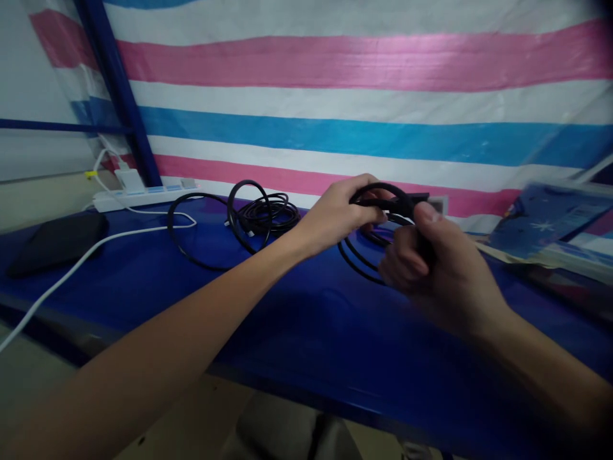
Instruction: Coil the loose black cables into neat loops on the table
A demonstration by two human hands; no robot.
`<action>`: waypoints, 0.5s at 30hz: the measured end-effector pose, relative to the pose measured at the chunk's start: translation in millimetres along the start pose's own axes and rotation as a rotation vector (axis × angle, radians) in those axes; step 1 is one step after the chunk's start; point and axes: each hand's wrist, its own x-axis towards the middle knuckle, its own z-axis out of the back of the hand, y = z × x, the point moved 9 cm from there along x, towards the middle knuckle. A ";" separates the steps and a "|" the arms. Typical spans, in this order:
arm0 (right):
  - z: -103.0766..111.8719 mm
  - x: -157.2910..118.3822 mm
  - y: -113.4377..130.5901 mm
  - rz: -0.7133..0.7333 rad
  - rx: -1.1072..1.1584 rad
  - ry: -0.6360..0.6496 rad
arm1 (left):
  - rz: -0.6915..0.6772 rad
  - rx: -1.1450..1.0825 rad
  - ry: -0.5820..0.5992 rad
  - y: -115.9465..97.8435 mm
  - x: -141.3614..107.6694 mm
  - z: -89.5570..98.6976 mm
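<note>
Above the blue table, both hands hold one black cable (352,259) bent into loops. My left hand (342,207) is closed around the strands, its fingertips partly hidden behind them. My right hand (431,262) is curled in a fist on the bundle, thumb on top, close beside the left. A flat black end piece juts out just above the right thumb; its exact kind is unclear. Below the hands, loose loops hang or rest near the tabletop. On the left, a wide loop of black cable (179,246) lies beside a second coiled black cable (268,214).
The blue table (306,358) has its front edge toward me. A white power strip (143,198) with a plugged-in adapter stands at back left, its white cord (96,246) crossing the table. Near it lies a flat black object (60,243). Books (550,220) are stacked at right. Striped sheeting hangs behind.
</note>
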 end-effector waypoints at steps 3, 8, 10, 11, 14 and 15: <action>2.0 0.2 -6.1 -0.010 -0.053 -0.018 | -0.105 0.166 -0.103 -4.9 -2.6 7.4; -12.5 -0.2 -17.4 -0.187 0.170 0.080 | -0.100 0.331 -0.168 8.3 -6.5 10.8; -9.3 0.8 -16.6 -0.226 0.258 0.044 | -0.096 0.341 -0.176 9.1 -7.9 11.7; -6.7 1.2 -16.0 -0.240 0.279 0.023 | -0.104 0.345 -0.193 7.0 -9.1 13.3; -6.0 -0.2 -15.2 -0.272 0.263 0.039 | -0.147 0.436 -0.199 -3.7 -12.9 14.1; -7.2 -1.3 -15.4 -0.279 0.239 0.054 | -0.168 0.501 -0.165 -7.3 -13.9 10.9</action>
